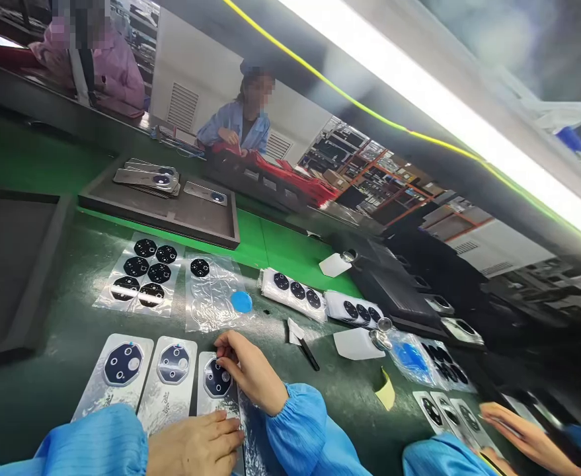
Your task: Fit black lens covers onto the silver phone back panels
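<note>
Panel (pixel 214 405), lower centre, under a flat left hand (pixel 195 444); right hand (pixel 253 373) at its disc (pixel 215 382), grip unclear: seemingly adjusting, calling for steadiness.

Pale wall (pixel 195 63) — long bright light (pixel 449 99)

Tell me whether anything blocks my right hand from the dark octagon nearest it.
Nothing visible does: the right hand reaches over the upper edge of the dark octagon. The left hand lies lower, across the same panel.
</note>
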`<action>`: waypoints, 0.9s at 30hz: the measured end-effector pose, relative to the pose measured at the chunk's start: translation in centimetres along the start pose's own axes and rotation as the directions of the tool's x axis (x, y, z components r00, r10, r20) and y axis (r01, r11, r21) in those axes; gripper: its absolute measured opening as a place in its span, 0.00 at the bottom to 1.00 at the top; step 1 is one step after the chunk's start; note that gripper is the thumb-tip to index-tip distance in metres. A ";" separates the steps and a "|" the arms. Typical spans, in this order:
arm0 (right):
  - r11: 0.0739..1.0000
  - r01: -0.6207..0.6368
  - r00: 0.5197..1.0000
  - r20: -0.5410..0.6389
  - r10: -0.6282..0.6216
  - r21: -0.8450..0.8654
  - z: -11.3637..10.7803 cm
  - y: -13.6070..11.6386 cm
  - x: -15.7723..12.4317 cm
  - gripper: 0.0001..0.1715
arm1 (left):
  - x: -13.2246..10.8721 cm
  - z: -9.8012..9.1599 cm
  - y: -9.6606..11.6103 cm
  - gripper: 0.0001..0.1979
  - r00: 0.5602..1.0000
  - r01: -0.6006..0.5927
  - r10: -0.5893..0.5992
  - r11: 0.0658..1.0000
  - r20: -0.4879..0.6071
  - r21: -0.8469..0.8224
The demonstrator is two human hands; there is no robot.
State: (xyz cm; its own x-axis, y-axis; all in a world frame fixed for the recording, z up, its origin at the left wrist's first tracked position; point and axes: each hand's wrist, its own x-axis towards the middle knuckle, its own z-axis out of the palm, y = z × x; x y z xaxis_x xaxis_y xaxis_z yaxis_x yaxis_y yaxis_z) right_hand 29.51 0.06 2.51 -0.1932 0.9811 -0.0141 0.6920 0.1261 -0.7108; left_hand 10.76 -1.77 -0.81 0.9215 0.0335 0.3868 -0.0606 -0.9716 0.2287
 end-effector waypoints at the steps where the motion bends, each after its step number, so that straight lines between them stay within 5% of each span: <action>1: 1.000 0.015 1.000 0.008 -0.015 -0.017 -0.1 0.0 0.1 0.14 | 0.0 0.0 -0.1 0.14 1.000 -0.008 0.008 1.000 0.003 -0.004; 9: 0.967 0.158 0.987 0.018 -0.157 -0.201 0.7 0.5 0.2 0.11 | -0.1 1.1 0.0 0.12 0.998 -0.004 0.003 1.000 -0.064 -0.012; 13: 0.931 0.213 0.974 -0.011 -0.226 -0.295 1.3 0.5 -0.7 0.12 | -0.2 0.7 0.0 0.14 1.000 0.015 -0.015 0.996 -0.003 -0.088; 27: 0.941 0.163 0.951 -0.206 -0.229 -0.295 1.6 1.2 -1.3 0.10 | -0.2 1.2 -0.3 0.12 1.000 0.002 -0.002 0.995 0.001 -0.101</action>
State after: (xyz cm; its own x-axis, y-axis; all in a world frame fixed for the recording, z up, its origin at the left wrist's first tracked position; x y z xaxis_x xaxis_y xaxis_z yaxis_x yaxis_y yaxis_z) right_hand 29.49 -1.33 0.62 -0.1994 0.9348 0.2939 0.8254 0.3218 -0.4638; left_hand 11.06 -1.74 -2.08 0.9222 0.0351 0.3851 -0.0971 -0.9429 0.3185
